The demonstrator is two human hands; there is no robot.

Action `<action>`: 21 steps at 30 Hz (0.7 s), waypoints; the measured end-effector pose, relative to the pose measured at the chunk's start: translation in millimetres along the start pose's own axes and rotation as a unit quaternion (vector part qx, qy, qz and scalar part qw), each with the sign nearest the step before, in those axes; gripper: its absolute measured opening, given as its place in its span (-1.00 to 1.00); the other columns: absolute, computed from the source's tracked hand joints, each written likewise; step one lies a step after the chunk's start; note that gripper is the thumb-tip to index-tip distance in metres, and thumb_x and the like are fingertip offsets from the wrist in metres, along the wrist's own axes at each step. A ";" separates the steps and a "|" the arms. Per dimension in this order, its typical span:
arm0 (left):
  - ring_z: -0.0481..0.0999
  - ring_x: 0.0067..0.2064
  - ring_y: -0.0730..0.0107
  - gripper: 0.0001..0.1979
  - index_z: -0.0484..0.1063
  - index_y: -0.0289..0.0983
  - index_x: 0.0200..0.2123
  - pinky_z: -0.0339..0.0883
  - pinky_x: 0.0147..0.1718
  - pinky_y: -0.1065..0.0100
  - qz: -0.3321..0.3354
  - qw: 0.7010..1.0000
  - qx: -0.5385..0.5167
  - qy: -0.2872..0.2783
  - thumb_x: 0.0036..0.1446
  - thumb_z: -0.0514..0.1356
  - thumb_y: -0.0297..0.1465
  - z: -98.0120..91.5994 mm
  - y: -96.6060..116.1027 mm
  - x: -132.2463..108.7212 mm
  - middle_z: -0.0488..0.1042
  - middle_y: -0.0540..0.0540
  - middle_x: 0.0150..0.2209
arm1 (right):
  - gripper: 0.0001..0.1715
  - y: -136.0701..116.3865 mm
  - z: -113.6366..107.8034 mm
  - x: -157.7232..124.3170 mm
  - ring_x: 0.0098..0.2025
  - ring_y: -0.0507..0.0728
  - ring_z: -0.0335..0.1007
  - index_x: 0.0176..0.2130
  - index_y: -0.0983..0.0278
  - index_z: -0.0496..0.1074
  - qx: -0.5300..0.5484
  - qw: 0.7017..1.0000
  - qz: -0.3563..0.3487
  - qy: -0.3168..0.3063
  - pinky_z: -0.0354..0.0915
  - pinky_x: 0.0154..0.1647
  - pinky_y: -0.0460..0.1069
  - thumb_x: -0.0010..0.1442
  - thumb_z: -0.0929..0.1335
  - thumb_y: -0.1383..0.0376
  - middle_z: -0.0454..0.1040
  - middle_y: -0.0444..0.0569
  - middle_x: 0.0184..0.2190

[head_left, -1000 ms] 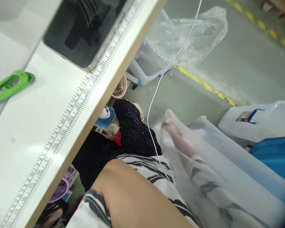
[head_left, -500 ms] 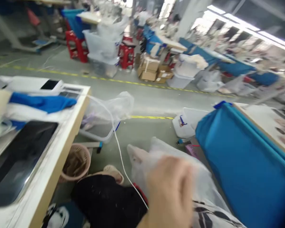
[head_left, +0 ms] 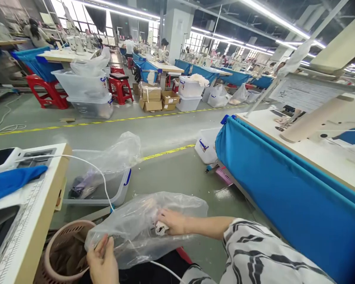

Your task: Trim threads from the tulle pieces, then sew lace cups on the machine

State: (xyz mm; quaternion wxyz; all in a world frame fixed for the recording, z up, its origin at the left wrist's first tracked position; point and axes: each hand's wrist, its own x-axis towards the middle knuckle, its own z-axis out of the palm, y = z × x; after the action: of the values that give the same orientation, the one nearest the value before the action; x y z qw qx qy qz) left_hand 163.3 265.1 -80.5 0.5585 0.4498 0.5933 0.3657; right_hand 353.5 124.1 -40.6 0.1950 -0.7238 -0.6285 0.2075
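Observation:
A clear plastic bag (head_left: 136, 215) lies spread across my lap, its film see-through and crumpled. My left hand (head_left: 103, 258) pinches the bag's near left edge between thumb and fingers. At the bag's middle, my right hand (head_left: 171, 221) reaches over or into the film, fingers closed around a crumpled beige-white piece of fabric (head_left: 162, 228). Whether that hand is inside the bag cannot be made out. A thin white cord (head_left: 102, 173) runs from the table at left, past the bag and down to my lap.
Left of me are a white worktable (head_left: 32, 209) with blue cloth (head_left: 15, 181), a pink basket (head_left: 54, 252) of brown material, and a clear bin (head_left: 122, 193). A sewing table with a blue fabric sling (head_left: 284, 189) borders my right. Stacked bins, boxes and red stools (head_left: 120, 88) stand across the aisle.
The camera view has swung and steadied. My left hand now shows at the bag's edge. The bag has come from the floor at right onto my lap, and fabric now shows in my right hand.

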 end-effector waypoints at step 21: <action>0.56 -0.01 0.06 -0.70 0.53 -0.18 -0.11 0.40 0.06 0.05 0.007 0.995 0.020 0.094 0.10 0.31 -0.20 -146.2 2.6 -200.3 0.61 -0.14 -0.12 | -0.86 -296.3 10.6 67.9 0.20 0.14 0.24 -0.15 0.21 0.47 0.173 0.612 -0.746 0.198 0.20 0.35 0.19 0.27 0.34 0.34 0.47 -0.07 -0.06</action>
State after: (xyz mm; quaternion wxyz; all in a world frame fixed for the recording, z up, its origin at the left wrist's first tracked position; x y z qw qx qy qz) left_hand 13.0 87.3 4.6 0.4887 0.4286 0.6475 0.3979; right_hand 110.5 231.3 107.7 0.5235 0.0185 -0.8502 -0.0528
